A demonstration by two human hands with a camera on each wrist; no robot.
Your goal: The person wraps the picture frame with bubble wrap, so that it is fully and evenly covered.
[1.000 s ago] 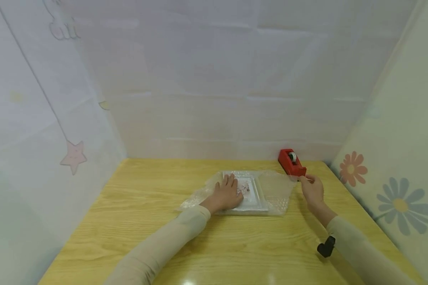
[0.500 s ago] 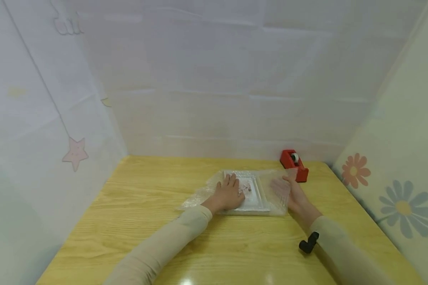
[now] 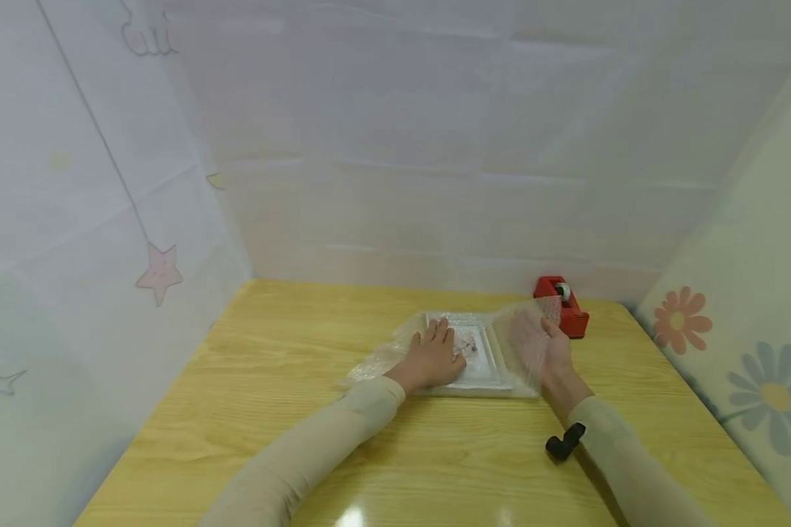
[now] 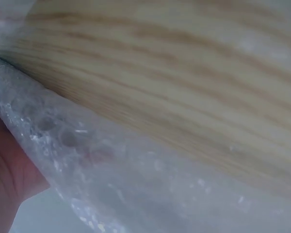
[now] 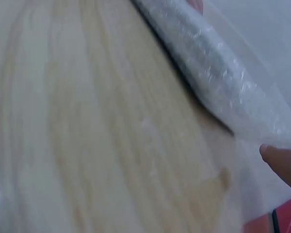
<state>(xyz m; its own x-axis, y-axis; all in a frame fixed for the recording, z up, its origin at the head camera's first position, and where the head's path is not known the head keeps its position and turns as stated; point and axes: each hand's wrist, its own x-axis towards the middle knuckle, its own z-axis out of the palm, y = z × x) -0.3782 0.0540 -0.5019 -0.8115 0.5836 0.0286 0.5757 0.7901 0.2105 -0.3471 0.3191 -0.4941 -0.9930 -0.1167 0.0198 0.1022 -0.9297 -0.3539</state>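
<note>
A white picture frame [image 3: 481, 369] with a small reddish print lies on a sheet of clear bubble wrap [image 3: 385, 356] in the head view. My left hand [image 3: 435, 359] rests flat on the frame, fingers stretched out, covering part of the print. At the right, my right hand [image 3: 556, 355] lifts the wrap's loose flap from behind. Its straight fingers show blurred through the plastic, and the thumb stands out by the flap's edge. In the right wrist view the thumb [image 5: 283, 167] is close to the bubble wrap [image 5: 218, 73]; the other fingers are not clear there.
Just behind the right hand stands a red tape dispenser [image 3: 572, 318] with a roll in it. All lies on a yellow wood-grain table [image 3: 290, 322], walled at the back and both sides by printed cloth. A black device [image 3: 565, 442] sits at the right wrist.
My right hand has let go of the flap's outer corner, slid left behind the flap and raised it toward the frame. The left hand stays on the frame. The head view has shifted slightly.
</note>
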